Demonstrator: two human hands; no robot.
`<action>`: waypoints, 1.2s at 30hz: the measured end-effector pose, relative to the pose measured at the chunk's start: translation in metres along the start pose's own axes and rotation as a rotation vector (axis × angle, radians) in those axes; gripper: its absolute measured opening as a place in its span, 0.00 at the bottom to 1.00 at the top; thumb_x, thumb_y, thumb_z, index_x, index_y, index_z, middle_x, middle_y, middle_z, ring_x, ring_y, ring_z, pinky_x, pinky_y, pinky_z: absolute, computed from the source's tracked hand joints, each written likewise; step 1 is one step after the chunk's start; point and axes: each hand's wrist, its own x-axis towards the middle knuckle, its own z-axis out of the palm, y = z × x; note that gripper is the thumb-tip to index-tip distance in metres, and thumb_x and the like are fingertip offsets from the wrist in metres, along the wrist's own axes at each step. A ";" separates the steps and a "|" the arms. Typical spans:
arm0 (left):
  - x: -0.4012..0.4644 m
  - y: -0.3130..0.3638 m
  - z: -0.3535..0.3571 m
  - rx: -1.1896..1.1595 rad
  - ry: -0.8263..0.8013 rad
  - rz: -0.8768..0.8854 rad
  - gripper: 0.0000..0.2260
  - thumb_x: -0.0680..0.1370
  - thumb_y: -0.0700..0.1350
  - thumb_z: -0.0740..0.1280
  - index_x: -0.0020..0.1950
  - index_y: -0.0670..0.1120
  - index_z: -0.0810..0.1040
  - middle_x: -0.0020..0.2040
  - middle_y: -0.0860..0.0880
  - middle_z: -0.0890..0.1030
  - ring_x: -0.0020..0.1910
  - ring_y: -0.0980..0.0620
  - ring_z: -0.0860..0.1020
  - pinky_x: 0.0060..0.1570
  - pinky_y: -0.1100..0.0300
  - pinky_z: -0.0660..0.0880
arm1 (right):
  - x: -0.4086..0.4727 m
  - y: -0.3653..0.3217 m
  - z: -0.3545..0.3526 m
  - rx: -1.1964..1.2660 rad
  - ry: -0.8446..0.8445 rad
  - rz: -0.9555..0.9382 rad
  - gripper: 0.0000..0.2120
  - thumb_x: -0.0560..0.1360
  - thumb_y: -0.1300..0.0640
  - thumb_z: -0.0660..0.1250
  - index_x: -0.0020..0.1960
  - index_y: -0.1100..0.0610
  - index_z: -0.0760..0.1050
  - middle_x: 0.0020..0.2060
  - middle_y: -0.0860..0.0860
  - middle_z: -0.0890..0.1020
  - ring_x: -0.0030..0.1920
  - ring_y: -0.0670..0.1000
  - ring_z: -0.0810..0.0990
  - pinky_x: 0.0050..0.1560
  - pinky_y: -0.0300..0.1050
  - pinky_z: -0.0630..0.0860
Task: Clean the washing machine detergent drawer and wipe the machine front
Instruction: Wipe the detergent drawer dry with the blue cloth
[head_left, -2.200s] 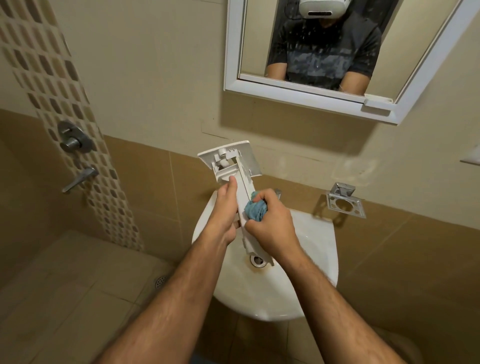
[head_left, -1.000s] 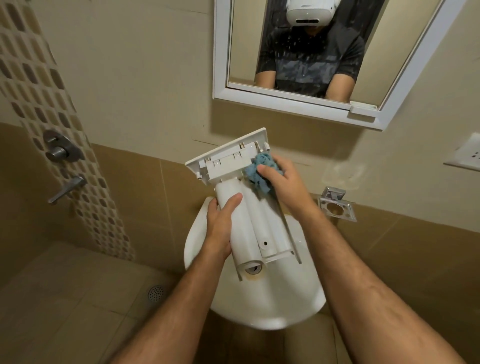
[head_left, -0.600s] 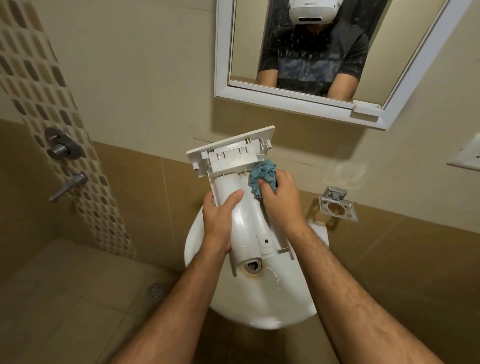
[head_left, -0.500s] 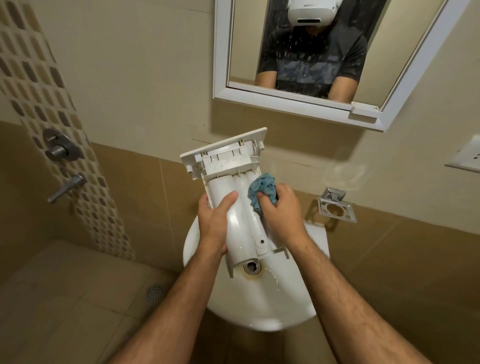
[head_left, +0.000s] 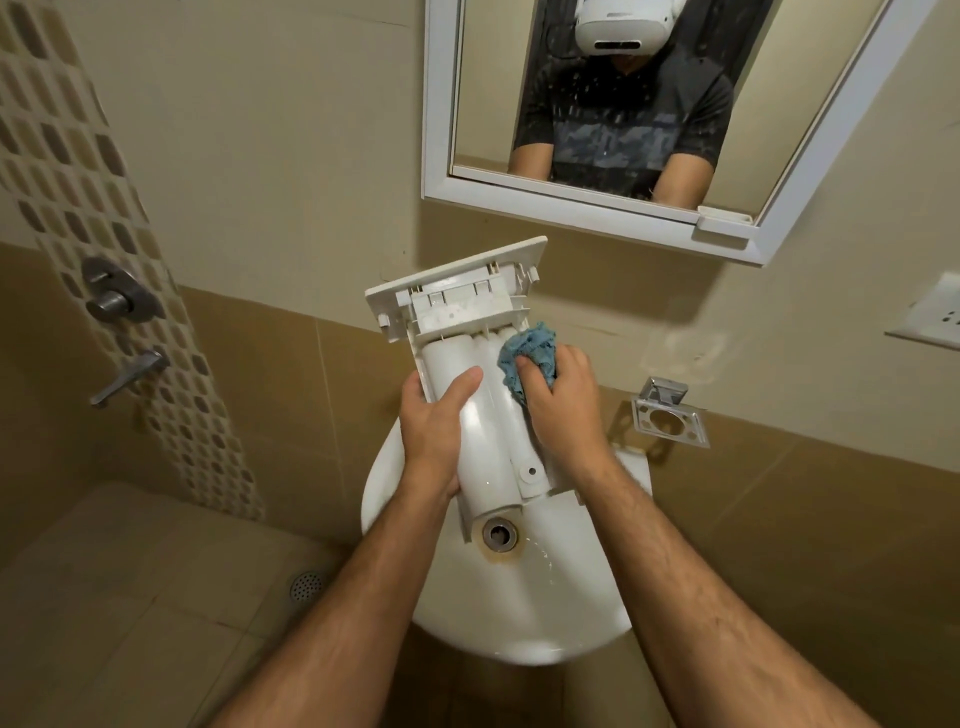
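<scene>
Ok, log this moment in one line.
left hand: grips detergent drawer | right hand: presses blue cloth on drawer underside | over sink

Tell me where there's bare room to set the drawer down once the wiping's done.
The near half of the sink, from the drain to the front rim, is bare. The far half is crowded: the drawer, the left hand and the right hand with the blue cloth hang over it. No counter is visible.

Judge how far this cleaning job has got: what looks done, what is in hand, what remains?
Done: the detergent drawer is out of the machine, held over the sink. In hand: the left hand grips it while the right hand rubs its underside with a blue cloth. Left: wiping the machine front; no machine is in view.
</scene>
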 end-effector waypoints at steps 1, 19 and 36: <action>0.001 0.001 -0.001 -0.017 0.011 0.001 0.17 0.73 0.43 0.75 0.59 0.50 0.75 0.51 0.46 0.84 0.47 0.44 0.85 0.43 0.48 0.82 | -0.006 0.004 -0.001 -0.016 -0.005 -0.011 0.06 0.80 0.52 0.63 0.53 0.53 0.75 0.50 0.49 0.73 0.54 0.49 0.71 0.53 0.43 0.68; -0.001 0.005 0.000 -0.036 -0.003 -0.005 0.18 0.73 0.42 0.74 0.61 0.49 0.75 0.52 0.44 0.84 0.48 0.43 0.85 0.44 0.47 0.82 | 0.000 0.002 -0.007 0.027 -0.054 0.009 0.08 0.80 0.50 0.63 0.55 0.52 0.77 0.51 0.47 0.74 0.54 0.47 0.73 0.54 0.43 0.70; -0.011 0.003 -0.006 -0.015 0.005 -0.012 0.18 0.74 0.42 0.74 0.62 0.48 0.74 0.51 0.46 0.84 0.46 0.45 0.85 0.40 0.51 0.81 | 0.010 -0.004 -0.002 0.027 -0.050 0.013 0.11 0.79 0.50 0.64 0.59 0.53 0.77 0.52 0.48 0.74 0.50 0.40 0.71 0.46 0.32 0.66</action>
